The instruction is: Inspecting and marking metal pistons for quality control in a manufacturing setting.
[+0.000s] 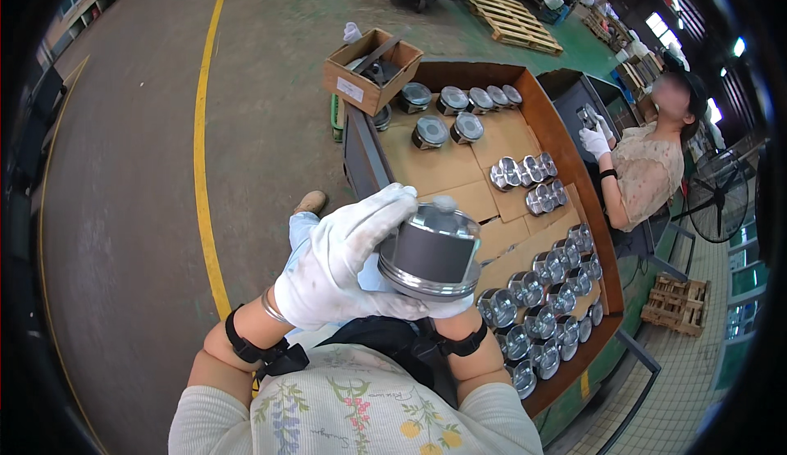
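Observation:
A metal engine piston [430, 246] with a dark grey coated skirt is held up in front of my chest, its ringed end turned downward. My left hand [336, 258], in a white glove, is closed on its left side, fingers over the upper edge and thumb along the bottom. My right hand [452, 307], also gloved, is mostly hidden behind the piston; a white fingertip shows above it, so this hand appears to grip the far side. Just beyond my hands lies a brown-walled bin [533, 111] lined with cardboard, where several more pistons [525, 288] stand in groups.
An open wooden box [375, 70] with dark items rests on the bin's far left corner. Past the bin's right wall, a co-worker [643, 152] in white gloves holds a metal part. A fan [718, 197] and pallets [512, 19] stand farther off. A yellow floor line [199, 143] runs on my left.

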